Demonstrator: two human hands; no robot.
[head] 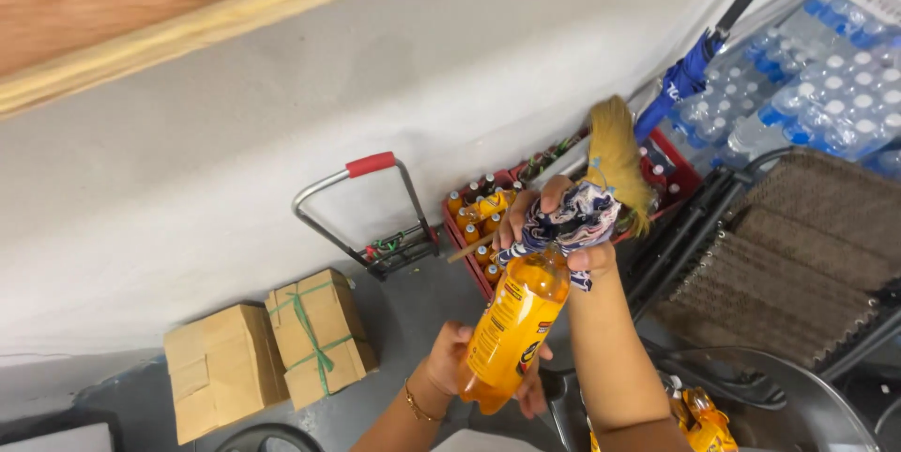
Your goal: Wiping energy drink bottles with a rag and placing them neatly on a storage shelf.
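Observation:
An orange drink bottle [514, 321] with a yellow label is held up, tilted, in the middle of the view. My left hand [457, 366] grips its lower end from below. My right hand [554, 227] presses a patterned blue, white and red cloth [574, 219] around the bottle's neck and top, hiding the cap.
A red crate [474, 260] of orange bottles stands by the grey wall, with a broom [615, 156] and a blue umbrella [690, 72] leaning behind it. A folding hand trolley [371, 217] and two tied cardboard boxes [267, 353] sit left. Shrink-wrapped water bottles [826, 86] and folded chairs [798, 264] are right.

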